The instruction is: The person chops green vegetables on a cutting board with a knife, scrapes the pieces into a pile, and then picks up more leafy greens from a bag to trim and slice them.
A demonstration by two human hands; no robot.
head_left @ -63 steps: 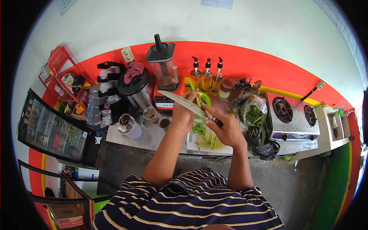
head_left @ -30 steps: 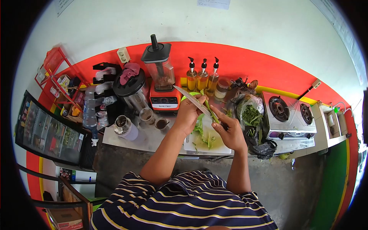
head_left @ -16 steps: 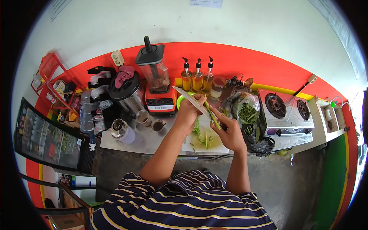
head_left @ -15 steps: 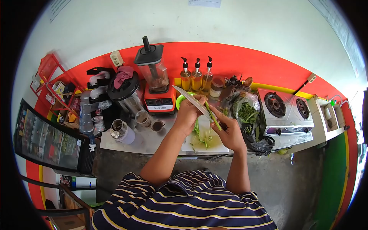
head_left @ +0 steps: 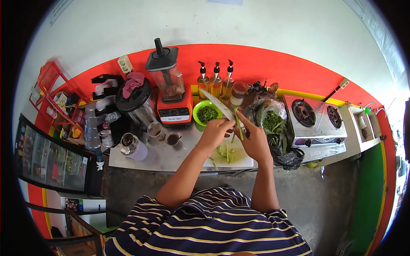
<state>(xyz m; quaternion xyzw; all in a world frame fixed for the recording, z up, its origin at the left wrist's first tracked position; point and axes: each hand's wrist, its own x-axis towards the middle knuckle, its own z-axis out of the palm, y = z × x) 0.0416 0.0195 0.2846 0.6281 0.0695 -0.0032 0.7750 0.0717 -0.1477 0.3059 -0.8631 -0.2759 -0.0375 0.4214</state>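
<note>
One knife (head_left: 218, 103), blade in midair above the desk (head_left: 173, 160), tip up-left toward the pump bottles (head_left: 215, 86), heel down-right at the hands; long axis diagonal. R hand (head_left: 253, 138) closed round the handle, mostly hidden, w/ a green stalk (head_left: 238, 123) against its thumb side. Stalk's long axis near upright in view, top end leaning slightly L. L hand (head_left: 220, 133) has fingers bent, tips near the blade heel & stalk; can't tell exactly what it grips.

Vs. 0.5 s ago: blade shifted R, now clear of the L hand's back & steeper; stalk more upright; green bowl (head_left: 194, 114) w/ chopped greens (head_left: 207, 114) now in fuller view, just L of the blade.

Pale desk surface: white cutting board (head_left: 245, 160) below the hands w/ green scraps (head_left: 226, 155); red-base blender (head_left: 175, 112) L of the bowl; 2 cups nearer the front edge; bagged greens (head_left: 272, 121) R of the hands, then a 2-burner stove (head_left: 315, 128).

Room: red band under white wall (head_left: 213, 25), red rack (head_left: 53, 77) & glass-front fridge (head_left: 51, 160) far L, grey floor (head_left: 299, 187).
</note>
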